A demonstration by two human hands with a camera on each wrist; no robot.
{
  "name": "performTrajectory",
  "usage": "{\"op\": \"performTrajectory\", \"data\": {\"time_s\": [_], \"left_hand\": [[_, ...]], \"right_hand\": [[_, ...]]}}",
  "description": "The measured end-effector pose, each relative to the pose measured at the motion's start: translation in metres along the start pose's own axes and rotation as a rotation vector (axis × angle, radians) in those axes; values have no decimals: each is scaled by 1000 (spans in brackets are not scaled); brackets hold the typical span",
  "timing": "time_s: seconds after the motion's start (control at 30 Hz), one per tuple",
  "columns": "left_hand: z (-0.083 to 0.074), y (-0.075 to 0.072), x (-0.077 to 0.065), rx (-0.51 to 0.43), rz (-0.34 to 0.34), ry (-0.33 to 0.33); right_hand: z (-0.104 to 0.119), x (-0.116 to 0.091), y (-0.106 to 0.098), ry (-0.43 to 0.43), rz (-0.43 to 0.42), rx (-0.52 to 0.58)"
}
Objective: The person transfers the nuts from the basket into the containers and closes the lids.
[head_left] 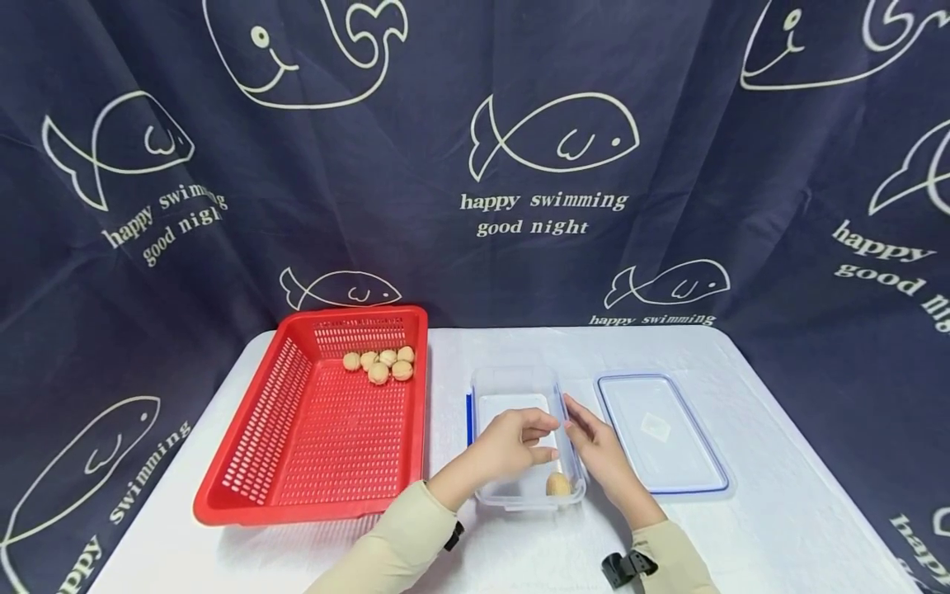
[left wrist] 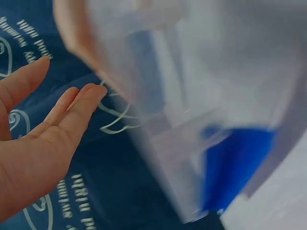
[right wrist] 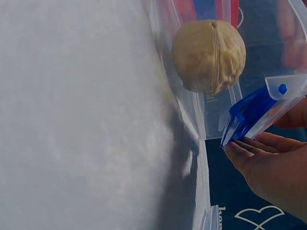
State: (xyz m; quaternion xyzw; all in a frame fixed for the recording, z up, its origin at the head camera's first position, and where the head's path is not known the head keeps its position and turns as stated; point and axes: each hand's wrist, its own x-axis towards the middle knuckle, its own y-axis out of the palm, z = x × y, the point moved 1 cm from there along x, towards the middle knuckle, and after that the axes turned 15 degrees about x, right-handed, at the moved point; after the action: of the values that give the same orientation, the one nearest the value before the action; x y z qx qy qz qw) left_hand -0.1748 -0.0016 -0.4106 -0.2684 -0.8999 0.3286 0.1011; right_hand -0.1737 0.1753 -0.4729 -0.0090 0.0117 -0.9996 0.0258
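Note:
A clear plastic food container (head_left: 512,500) with blue-trimmed side latches stands on the table. One walnut (head_left: 558,484) lies in its near right corner, large in the right wrist view (right wrist: 208,55). Over the container is my left hand (head_left: 512,443), thumb and fingers apart, holding nothing. My right hand (head_left: 603,455) is at the container's right side, thumb by the rim and fingers outside. In the right wrist view its fingertips grip at the blue latch (right wrist: 252,112). Several more walnuts (head_left: 378,373) sit in the far right corner of a red basket (head_left: 312,511).
Right of the container lies its flat clear lid (head_left: 663,433) with a blue seal. The red basket takes up the table's left side. Behind the white table (head_left: 772,511) hangs a dark blue curtain (head_left: 416,198) with fish drawings.

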Motion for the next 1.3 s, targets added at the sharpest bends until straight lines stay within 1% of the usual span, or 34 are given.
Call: {"op": "performTrajectory", "data": {"time_s": [0.17, 0.33, 0.47, 0.57, 0.63, 0.8, 0.9, 0.97, 1.07, 1.17, 1.3], "left_hand": [[-16, -27, -2, 28, -39, 79], [-29, -56, -3, 36, -87, 130], [-34, -78, 0, 54, -140, 139], [-32, -94, 2, 69, -193, 132], [-30, -105, 4, 76, -241, 128], [-17, -131, 7, 62, -384, 129], [-4, -144, 8, 43, -475, 144], [7, -151, 8, 51, -539, 139], [24, -158, 8, 91, -620, 106], [41, -162, 6, 110, -666, 61], [63, -167, 5, 94, -719, 5]], "right_hand": [[-2, 1, 1, 8, -7, -1], [-2, 1, 1, 7, -4, -1], [-2, 1, 1, 11, -6, 7], [-2, 0, 1, 17, -6, 13], [-2, 0, 1, 20, -7, 14], [-1, 0, 2, 22, -6, 19], [-1, 0, 1, 21, -2, 26], [-1, 0, 1, 21, 1, 28], [-1, 0, 1, 15, 0, 28], [-2, 0, 1, 9, -5, 21], [-3, 0, 0, 2, -6, 15]]}}
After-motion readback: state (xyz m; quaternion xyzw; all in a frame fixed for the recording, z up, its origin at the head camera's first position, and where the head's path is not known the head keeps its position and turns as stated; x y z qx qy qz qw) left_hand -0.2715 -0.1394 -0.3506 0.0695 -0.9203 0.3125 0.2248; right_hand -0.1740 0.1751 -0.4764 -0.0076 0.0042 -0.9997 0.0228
